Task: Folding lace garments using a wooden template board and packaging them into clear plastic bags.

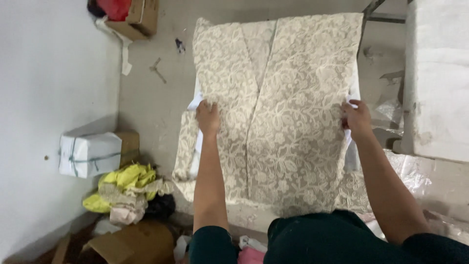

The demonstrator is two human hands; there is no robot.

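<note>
A beige lace-patterned garment (288, 98) is held spread out in front of me above the floor, with a white lining showing at its edges. My left hand (208, 117) grips its left edge. My right hand (356, 118) grips its right edge, fingers pinched on the fabric. More of the same lace fabric (184, 151) lies underneath, lower left and lower right.
A white wrapped box (90, 154) sits by the left wall beside a brown carton. A heap of yellow and beige cloth (124, 190) lies below it. Cardboard boxes (139, 17) stand at the top left. A white padded block (437, 78) fills the right side.
</note>
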